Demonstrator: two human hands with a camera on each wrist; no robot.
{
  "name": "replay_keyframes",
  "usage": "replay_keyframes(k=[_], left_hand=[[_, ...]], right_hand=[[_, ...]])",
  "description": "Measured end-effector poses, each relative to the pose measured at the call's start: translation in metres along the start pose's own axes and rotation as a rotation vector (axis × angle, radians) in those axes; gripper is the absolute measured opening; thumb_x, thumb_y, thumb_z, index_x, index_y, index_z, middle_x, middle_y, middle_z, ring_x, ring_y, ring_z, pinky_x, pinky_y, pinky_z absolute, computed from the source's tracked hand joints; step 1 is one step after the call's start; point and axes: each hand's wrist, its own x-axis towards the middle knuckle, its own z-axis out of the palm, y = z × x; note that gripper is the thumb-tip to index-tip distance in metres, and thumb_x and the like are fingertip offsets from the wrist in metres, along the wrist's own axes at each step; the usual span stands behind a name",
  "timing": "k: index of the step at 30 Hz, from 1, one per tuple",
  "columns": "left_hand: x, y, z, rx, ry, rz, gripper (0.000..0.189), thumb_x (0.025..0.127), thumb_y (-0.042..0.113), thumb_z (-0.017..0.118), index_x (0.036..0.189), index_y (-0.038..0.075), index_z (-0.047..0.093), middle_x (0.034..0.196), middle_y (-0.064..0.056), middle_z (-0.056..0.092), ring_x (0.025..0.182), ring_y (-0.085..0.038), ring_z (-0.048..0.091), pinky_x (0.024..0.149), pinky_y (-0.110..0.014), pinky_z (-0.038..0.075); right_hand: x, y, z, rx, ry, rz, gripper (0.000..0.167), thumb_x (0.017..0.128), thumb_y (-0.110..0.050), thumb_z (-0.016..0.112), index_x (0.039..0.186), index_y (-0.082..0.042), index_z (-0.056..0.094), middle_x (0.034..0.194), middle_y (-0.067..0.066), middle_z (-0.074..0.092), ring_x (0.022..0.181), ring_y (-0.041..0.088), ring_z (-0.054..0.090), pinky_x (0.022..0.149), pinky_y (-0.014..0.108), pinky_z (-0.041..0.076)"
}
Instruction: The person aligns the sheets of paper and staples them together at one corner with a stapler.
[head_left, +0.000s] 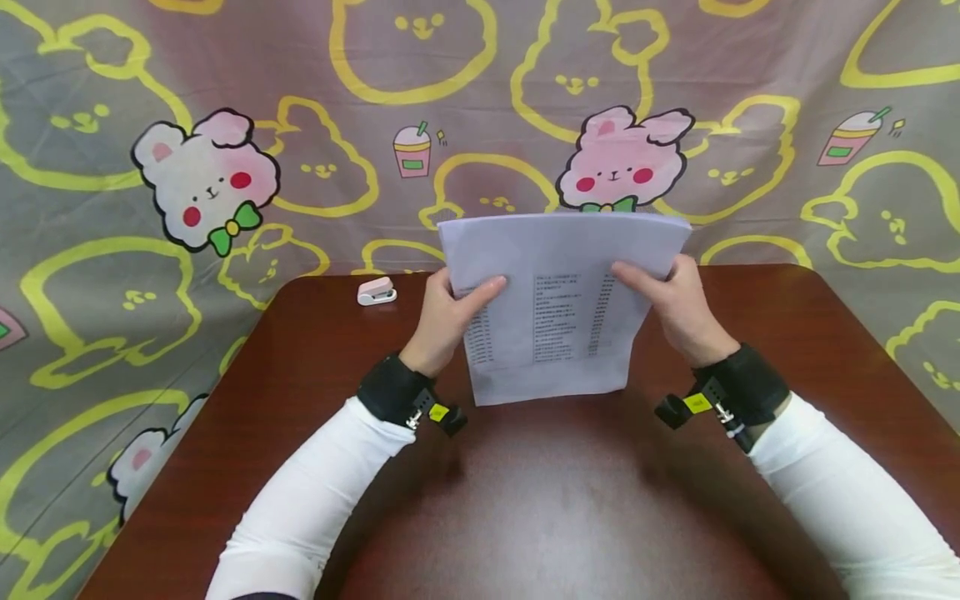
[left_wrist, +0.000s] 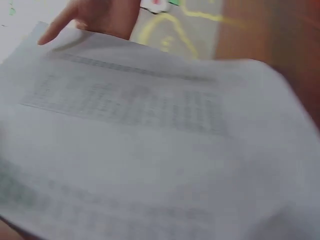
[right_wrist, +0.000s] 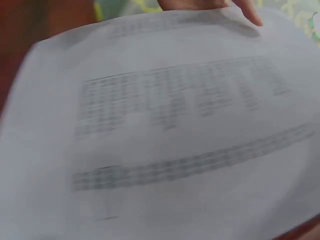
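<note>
A sheaf of white printed paper (head_left: 555, 317) is held upright above the table, its top edge bowed slightly. My left hand (head_left: 450, 317) grips its left side, thumb on the printed face and the other fingers hidden behind. On the opposite side my right hand (head_left: 681, 312) holds it the same way, thumb across the front near the edge. Close up in the left wrist view, the printed paper (left_wrist: 135, 155) fills most of the picture, blurred. Much the same page surface (right_wrist: 165, 145) fills the right wrist view.
A small pink-and-white stapler (head_left: 377, 292) lies at the back left of the dark red-brown table (head_left: 555, 500). Behind the table hangs a cartoon-printed curtain (head_left: 480, 100). Black wrist straps with small cameras (head_left: 450, 417) are worn on both wrists.
</note>
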Motion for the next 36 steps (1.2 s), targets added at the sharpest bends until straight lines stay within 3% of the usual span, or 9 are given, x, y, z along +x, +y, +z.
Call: replay_keyframes(k=[4, 8, 14, 22, 26, 30, 32, 36], left_hand=[[0.01, 0.022, 0.007, 0.018, 0.066, 0.059, 0.024, 0.09, 0.014, 0.064, 0.108, -0.002, 0.062, 0.098, -0.011, 0.069, 0.083, -0.022, 0.069, 0.069, -0.035, 0.056], [0.014, 0.031, 0.014, 0.056, 0.076, 0.086, 0.022, 0.093, 0.01, 0.061, 0.108, -0.007, 0.062, 0.096, -0.013, 0.069, 0.081, -0.022, 0.069, 0.068, -0.036, 0.056], [0.012, 0.032, 0.015, 0.072, 0.079, 0.092, 0.021, 0.094, 0.008, 0.06, 0.109, -0.008, 0.061, 0.099, -0.017, 0.069, 0.082, -0.023, 0.07, 0.068, -0.037, 0.057], [0.012, 0.032, 0.014, 0.074, 0.078, 0.087, 0.022, 0.094, 0.008, 0.06, 0.11, -0.007, 0.061, 0.099, -0.017, 0.069, 0.082, -0.023, 0.07, 0.068, -0.037, 0.056], [0.012, 0.034, 0.015, 0.078, 0.082, 0.076, 0.021, 0.094, 0.009, 0.061, 0.109, -0.007, 0.061, 0.098, -0.016, 0.069, 0.081, -0.022, 0.07, 0.067, -0.036, 0.056], [0.011, 0.03, 0.012, 0.067, 0.083, 0.051, 0.022, 0.093, 0.009, 0.062, 0.109, -0.006, 0.061, 0.099, -0.017, 0.069, 0.083, -0.023, 0.07, 0.068, -0.037, 0.056], [0.009, 0.023, 0.009, 0.061, 0.064, 0.04, 0.023, 0.092, 0.009, 0.063, 0.111, -0.004, 0.06, 0.101, -0.016, 0.069, 0.085, -0.023, 0.07, 0.07, -0.037, 0.056], [0.0, 0.0, 0.0, 0.044, -0.014, 0.015, 0.026, 0.093, 0.008, 0.064, 0.116, -0.004, 0.06, 0.107, -0.015, 0.069, 0.09, -0.026, 0.07, 0.073, -0.039, 0.056]], right_hand=[[0.012, -0.024, 0.007, 0.057, 0.091, -0.095, 0.017, 0.094, -0.019, 0.058, 0.104, -0.011, 0.069, 0.096, 0.005, 0.07, 0.083, 0.021, 0.064, 0.074, 0.032, 0.046], [0.019, -0.034, 0.015, 0.085, 0.154, -0.11, 0.029, 0.098, -0.034, 0.05, 0.095, -0.011, 0.069, 0.088, 0.006, 0.069, 0.079, 0.021, 0.062, 0.07, 0.031, 0.043], [0.019, -0.041, 0.021, 0.058, 0.227, -0.016, 0.035, 0.099, -0.039, 0.045, 0.095, -0.011, 0.066, 0.091, 0.005, 0.068, 0.086, 0.021, 0.061, 0.078, 0.033, 0.039], [0.022, -0.049, 0.022, 0.041, 0.245, 0.07, 0.034, 0.1, -0.035, 0.045, 0.088, -0.013, 0.069, 0.09, 0.002, 0.067, 0.089, 0.019, 0.057, 0.084, 0.036, 0.033], [0.022, -0.049, 0.02, 0.04, 0.204, 0.054, 0.034, 0.1, -0.034, 0.047, 0.086, -0.015, 0.071, 0.086, 0.001, 0.068, 0.086, 0.021, 0.058, 0.081, 0.034, 0.036], [0.019, -0.038, 0.014, 0.051, 0.105, 0.044, 0.021, 0.099, -0.029, 0.052, 0.099, -0.016, 0.069, 0.094, 0.002, 0.068, 0.09, 0.022, 0.058, 0.082, 0.036, 0.038], [0.016, -0.029, 0.01, 0.04, 0.047, 0.036, 0.017, 0.097, -0.022, 0.055, 0.109, -0.016, 0.066, 0.102, 0.003, 0.067, 0.094, 0.023, 0.057, 0.084, 0.038, 0.037], [0.01, -0.002, 0.002, 0.006, -0.074, -0.02, 0.033, 0.093, -0.005, 0.059, 0.125, -0.013, 0.058, 0.118, 0.007, 0.063, 0.105, 0.028, 0.055, 0.09, 0.04, 0.038]])
